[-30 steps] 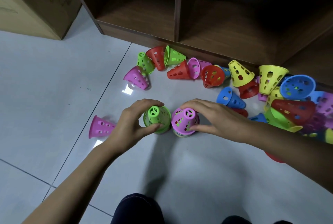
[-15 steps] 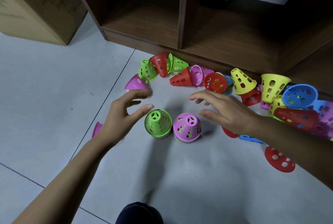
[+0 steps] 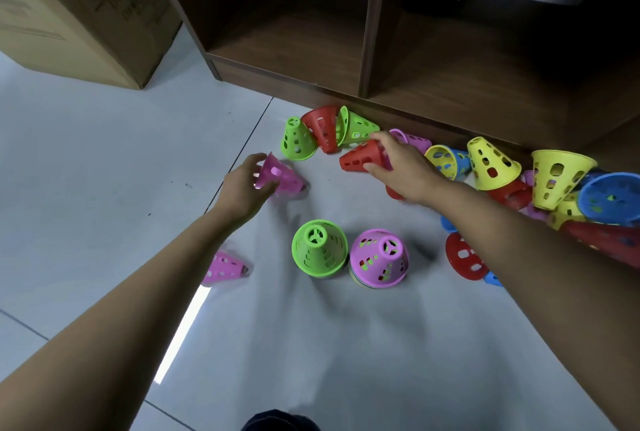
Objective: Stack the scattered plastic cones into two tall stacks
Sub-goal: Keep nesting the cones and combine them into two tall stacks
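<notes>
Gripping with both hands: our left hand (image 3: 244,188) curls its fingers round a pink cone (image 3: 281,177) lying on its side, wide mouth toward the hand, narrow tip pointing right. Our right hand (image 3: 403,167) pinches a red cone (image 3: 362,157) by its wide end, thumb below, fingers on top; long axis runs left-right, tip pointing left.

Btwn the arms, nearer us, 2 stacks stand upright on the tile floor (image 3: 104,195), tips up: a green-topped stack (image 3: 319,247) and a pink-topped stack (image 3: 379,257), just beside each other, rims about touching. One more pink cone (image 3: 225,267) lies on its side, partly hidden by the left forearm.

Past the hands, along the wooden shelf unit (image 3: 367,32), 3 cones bunch together: 2 green, 1 red. A pile of loose cones (image 3: 554,184) crowds the right side under and behind our right forearm, yellow, blue, red, pink mixed; can't count them all, several hidden. A cardboard box (image 3: 69,7) sits far left.
</notes>
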